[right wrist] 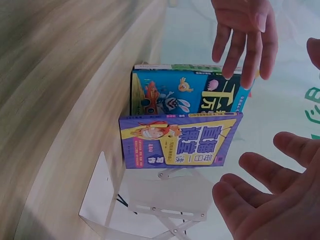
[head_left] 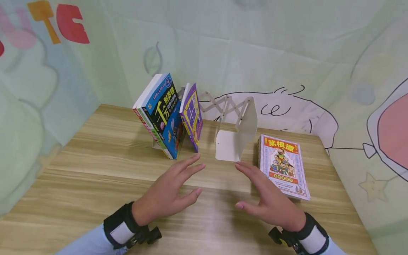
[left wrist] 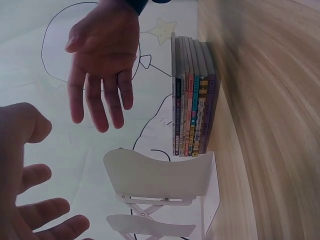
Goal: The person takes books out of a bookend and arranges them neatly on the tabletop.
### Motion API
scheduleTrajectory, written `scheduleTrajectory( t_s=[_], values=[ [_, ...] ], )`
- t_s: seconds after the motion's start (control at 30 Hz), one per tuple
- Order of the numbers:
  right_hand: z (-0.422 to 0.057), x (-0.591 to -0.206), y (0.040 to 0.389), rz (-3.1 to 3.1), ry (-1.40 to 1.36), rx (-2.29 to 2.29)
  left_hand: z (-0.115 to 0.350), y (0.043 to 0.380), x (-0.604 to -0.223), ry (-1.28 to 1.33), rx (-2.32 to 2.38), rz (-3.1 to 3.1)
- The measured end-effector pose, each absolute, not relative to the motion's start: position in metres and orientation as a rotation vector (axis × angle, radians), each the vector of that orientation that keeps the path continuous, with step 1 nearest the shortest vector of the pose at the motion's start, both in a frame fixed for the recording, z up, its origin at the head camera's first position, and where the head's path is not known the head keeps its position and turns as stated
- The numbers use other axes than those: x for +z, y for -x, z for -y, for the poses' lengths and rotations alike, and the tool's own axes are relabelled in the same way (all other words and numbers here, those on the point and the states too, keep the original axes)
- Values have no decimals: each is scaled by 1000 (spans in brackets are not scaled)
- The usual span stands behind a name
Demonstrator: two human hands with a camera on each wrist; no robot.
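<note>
Both hands hover over the table with fingers spread and nothing in them. The left hand (head_left: 170, 189) is nearest to a purple book (head_left: 192, 118) that leans in a white expanding bookend rack (head_left: 227, 145). Left of it, several thicker books with a blue-and-black cover (head_left: 165, 117) in front stand tilted in the rack. In front of the rack's right end panel is the right hand (head_left: 271, 200), close to a flat stack of books (head_left: 283, 166) with a red-and-yellow title. The left wrist view shows the spines of that stack (left wrist: 192, 100).
The wooden table (head_left: 83, 170) meets a printed cloth backdrop (head_left: 223, 56) behind it and at both sides. Scissor-style metal links (head_left: 207, 101) join the rack's panels. A black band with a small camera (head_left: 127, 226) is strapped on each wrist.
</note>
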State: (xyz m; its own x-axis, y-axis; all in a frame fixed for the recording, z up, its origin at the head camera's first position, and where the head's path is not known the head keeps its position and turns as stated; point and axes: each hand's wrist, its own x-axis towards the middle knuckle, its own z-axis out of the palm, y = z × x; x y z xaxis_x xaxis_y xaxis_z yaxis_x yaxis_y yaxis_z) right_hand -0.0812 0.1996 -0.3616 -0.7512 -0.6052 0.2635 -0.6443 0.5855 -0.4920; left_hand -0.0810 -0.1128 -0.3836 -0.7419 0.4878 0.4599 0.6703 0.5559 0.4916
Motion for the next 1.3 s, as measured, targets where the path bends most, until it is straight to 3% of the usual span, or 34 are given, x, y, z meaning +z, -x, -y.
scheduleTrajectory(
  t_s=[0.4, 0.83, 1.1, 1.3],
  values=[
    [-197, -370, 81, 2777, -1058, 914, 114, 94, -373, 872, -936, 2411],
    [-202, -371, 84, 2784, -1023, 935, 105, 192, -317, 519, -675, 2447],
    [-202, -378, 85, 2785, -1013, 983, 96, 235, -319, 278, -543, 2602],
    [-205, -379, 81, 2817, -998, 987, 88, 246, -333, 277, -432, 2665]
  ],
)
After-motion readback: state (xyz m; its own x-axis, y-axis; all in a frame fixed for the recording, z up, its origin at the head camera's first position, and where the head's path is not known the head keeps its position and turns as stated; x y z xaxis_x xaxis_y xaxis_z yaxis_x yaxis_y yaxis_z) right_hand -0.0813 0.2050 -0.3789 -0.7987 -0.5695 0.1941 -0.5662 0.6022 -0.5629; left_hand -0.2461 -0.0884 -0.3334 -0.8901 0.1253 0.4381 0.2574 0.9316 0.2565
